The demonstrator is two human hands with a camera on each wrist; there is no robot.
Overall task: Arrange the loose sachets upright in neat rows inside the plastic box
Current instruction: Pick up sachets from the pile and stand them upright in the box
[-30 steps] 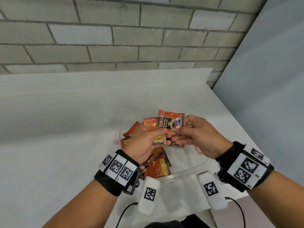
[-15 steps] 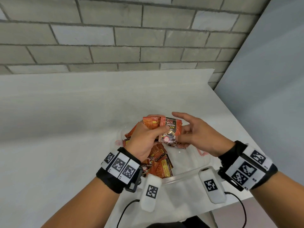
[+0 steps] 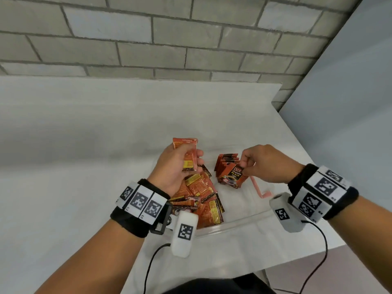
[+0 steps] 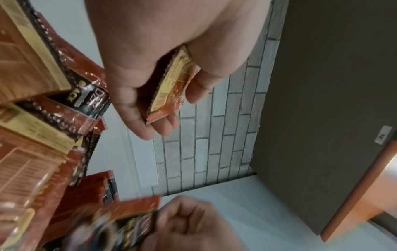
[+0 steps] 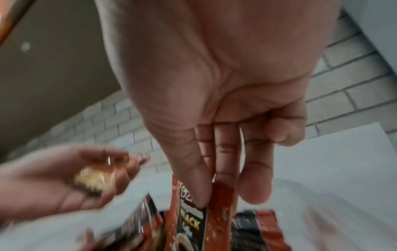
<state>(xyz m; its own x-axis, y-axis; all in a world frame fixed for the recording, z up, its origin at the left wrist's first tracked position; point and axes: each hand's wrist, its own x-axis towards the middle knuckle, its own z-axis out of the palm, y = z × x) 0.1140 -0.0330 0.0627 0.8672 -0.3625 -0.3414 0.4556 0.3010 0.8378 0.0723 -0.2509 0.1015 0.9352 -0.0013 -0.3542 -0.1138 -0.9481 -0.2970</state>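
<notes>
The task looks under way rather than near done; the right hand (image 3: 262, 164) pinches a sachet (image 3: 233, 177) by its top edge at the near end of a short upright row (image 3: 226, 164); the left hand (image 3: 178, 166) grips a small stack (image 3: 187, 154); below it a loose heap (image 3: 201, 198) lies unsorted inside the plastic box (image 3: 244, 222).
</notes>
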